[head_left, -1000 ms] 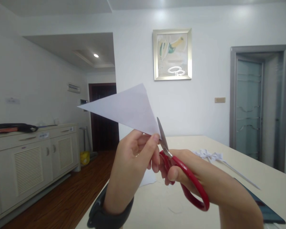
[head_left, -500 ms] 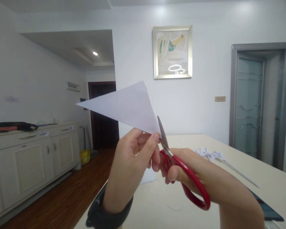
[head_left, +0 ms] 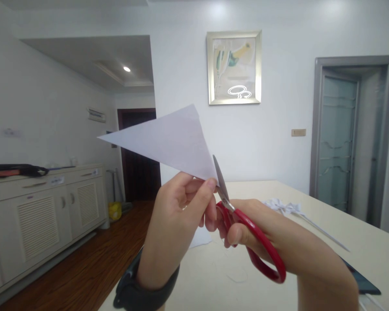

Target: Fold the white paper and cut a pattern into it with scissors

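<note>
A folded white paper triangle (head_left: 168,140) is pinched at its lower right corner by my left hand (head_left: 184,207), thumb on the near face. Its long point reaches out to the left. My right hand (head_left: 243,229) grips red-handled scissors (head_left: 266,250), fingers in the loops. The scissor blades point up along the right edge of the paper, close to my left thumb. Whether they bite into the paper there I cannot tell. Both hands are above the table, and a dark band circles my left wrist.
On the cream table (head_left: 214,280), a white paper piece (head_left: 201,237) lies behind my left hand. A white paper flower on a stem (head_left: 285,207) rests at the right, near a dark flat object (head_left: 363,278). A thin curled scrap (head_left: 238,276) lies in front.
The view has shifted slightly. The paper's pointed end sits a little farther left and higher, while both hands keep nearly the same hold on the paper and scissors.
</note>
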A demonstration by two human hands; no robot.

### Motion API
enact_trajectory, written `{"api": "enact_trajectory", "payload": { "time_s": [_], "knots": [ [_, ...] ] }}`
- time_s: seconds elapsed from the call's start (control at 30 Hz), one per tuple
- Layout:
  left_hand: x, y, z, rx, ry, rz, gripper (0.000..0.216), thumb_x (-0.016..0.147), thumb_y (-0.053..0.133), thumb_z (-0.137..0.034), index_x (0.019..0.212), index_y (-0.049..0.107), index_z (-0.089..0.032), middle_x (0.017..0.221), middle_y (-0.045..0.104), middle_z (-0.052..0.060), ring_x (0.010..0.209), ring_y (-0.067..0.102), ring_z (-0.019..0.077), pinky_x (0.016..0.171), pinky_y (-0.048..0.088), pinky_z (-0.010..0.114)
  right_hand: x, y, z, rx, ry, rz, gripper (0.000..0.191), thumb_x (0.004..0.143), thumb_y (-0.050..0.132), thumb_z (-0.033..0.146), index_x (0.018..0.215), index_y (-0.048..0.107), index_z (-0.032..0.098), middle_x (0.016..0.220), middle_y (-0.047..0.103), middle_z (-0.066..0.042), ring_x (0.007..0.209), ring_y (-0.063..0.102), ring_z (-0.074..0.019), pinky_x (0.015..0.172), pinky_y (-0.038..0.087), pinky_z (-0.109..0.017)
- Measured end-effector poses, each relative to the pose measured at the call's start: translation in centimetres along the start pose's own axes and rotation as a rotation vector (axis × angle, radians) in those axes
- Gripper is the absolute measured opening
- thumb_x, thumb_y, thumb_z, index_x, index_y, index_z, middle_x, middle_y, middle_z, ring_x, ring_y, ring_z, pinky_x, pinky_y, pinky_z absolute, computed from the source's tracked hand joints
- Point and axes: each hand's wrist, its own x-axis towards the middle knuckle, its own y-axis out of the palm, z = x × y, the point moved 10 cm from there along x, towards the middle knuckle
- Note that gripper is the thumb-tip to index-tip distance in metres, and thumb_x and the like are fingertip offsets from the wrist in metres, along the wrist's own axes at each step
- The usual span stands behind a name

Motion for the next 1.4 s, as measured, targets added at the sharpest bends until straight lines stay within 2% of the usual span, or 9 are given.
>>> {"api": "enact_trajectory", "payload": {
  "time_s": [0.27,0.43,0.57,0.73,0.93,1.13,1.4],
  "knots": [
    [-0.15,-0.06,0.07,0.013,0.000,-0.008,0.021,0.090,0.052,-0.022,0.069,0.054,-0.018,0.045,0.056,-0.006,0.039,0.051,0.0054,0.038,0.041,0.013,0.04,-0.38,0.19,0.019,-0.010,-0.037,0.029,0.086,0.053,0.025,0.062,0.038,0.018,0.072,0.051,0.001,0.073,0.050,-0.0143,0.069,0.043,-0.024],
    [-0.14,-0.09,0.13,0.016,-0.004,-0.016,0.024,0.089,0.054,-0.022,0.066,0.052,-0.018,0.045,0.056,-0.006,0.039,0.052,0.0060,0.038,0.041,0.013,0.01,-0.20,0.07,0.035,0.007,-0.013,0.031,0.085,0.054,0.028,0.062,0.036,0.018,0.074,0.051,0.002,0.072,0.049,-0.0136,0.068,0.042,-0.023],
    [0.04,-0.15,0.09,0.012,-0.002,-0.016,0.027,0.088,0.055,-0.022,0.062,0.048,-0.018,0.045,0.056,-0.005,0.039,0.053,0.0066,0.038,0.042,0.014,-0.15,-0.23,0.04,-0.007,0.018,0.005,0.025,0.085,0.051,0.023,0.065,0.037,0.019,0.073,0.051,0.003,0.068,0.047,-0.0122,0.062,0.040,-0.022],
    [0.10,-0.19,0.06,0.030,-0.005,-0.020,0.023,0.087,0.054,-0.021,0.064,0.052,-0.018,0.045,0.056,-0.005,0.038,0.051,0.0068,0.035,0.038,0.014,-0.10,-0.17,0.20,-0.046,-0.009,0.010,0.029,0.084,0.053,0.022,0.061,0.035,0.018,0.073,0.050,0.002,0.070,0.048,-0.0128,0.065,0.041,-0.022],
    [-0.02,-0.16,0.08,0.047,-0.012,-0.030,0.023,0.087,0.054,-0.021,0.064,0.051,-0.019,0.045,0.057,-0.004,0.038,0.051,0.0078,0.036,0.038,0.016,-0.04,-0.25,0.06,-0.045,0.012,-0.009,0.034,0.088,0.051,0.034,0.062,0.037,0.018,0.076,0.054,0.001,0.073,0.051,-0.0142,0.065,0.043,-0.022],
    [-0.10,-0.13,0.20,0.032,-0.012,-0.028,0.025,0.088,0.055,-0.022,0.063,0.050,-0.019,0.045,0.056,-0.005,0.039,0.051,0.0074,0.036,0.038,0.016,-0.15,-0.34,0.22,-0.059,-0.010,-0.019,0.026,0.085,0.051,0.024,0.063,0.039,0.018,0.077,0.054,0.002,0.074,0.051,-0.0141,0.066,0.042,-0.023],
    [-0.08,-0.17,0.40,0.029,-0.029,-0.023,0.025,0.087,0.055,-0.023,0.063,0.050,-0.018,0.046,0.056,-0.004,0.039,0.052,0.0084,0.036,0.040,0.016,-0.25,-0.34,0.33,-0.066,-0.022,-0.029,0.027,0.086,0.051,0.025,0.062,0.040,0.018,0.073,0.052,0.002,0.072,0.050,-0.0144,0.067,0.042,-0.024]
  ]
}}
